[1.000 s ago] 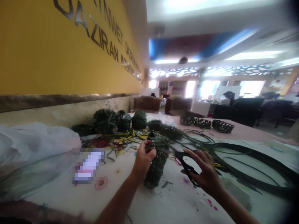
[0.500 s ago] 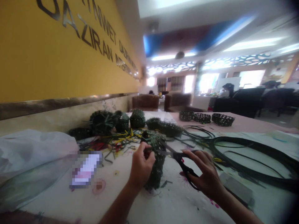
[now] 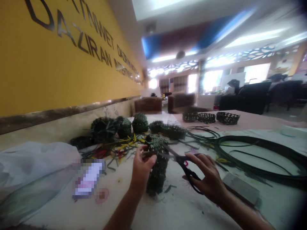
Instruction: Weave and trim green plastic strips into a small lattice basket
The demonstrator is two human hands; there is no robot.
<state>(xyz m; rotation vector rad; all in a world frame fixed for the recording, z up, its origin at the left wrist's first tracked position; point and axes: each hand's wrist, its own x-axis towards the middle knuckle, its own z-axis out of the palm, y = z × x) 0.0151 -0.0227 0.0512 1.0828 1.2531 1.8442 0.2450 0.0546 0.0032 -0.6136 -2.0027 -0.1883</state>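
A dark green woven basket (image 3: pixel 157 174) stands upright on the table in front of me. At its upper left side is my left hand (image 3: pixel 142 166), thumb and fingers around a short dark strip (image 3: pixel 149 154) by the weave. My right hand (image 3: pixel 208 175) holds black-handled scissors (image 3: pixel 189 171), fingers through the loops. Their blades are parted and point left, reaching the basket's upper part near my left thumb. Whether the strip lies between the blades I cannot make out.
Several woven baskets (image 3: pixel 140 123) stand at the back, with more (image 3: pixel 227 118) at back right. Green and yellow strip scraps (image 3: pixel 129 140) lie behind my left hand. A coil of dark strip (image 3: pixel 263 172) and a grey block (image 3: pixel 241 188) lie right; a plastic bag (image 3: pixel 35 166) is left.
My left thumb and fingers have loosened and spread a little beside the basket. The scissors stay at nearly the same place with blades parted. The whole view has shifted slightly.
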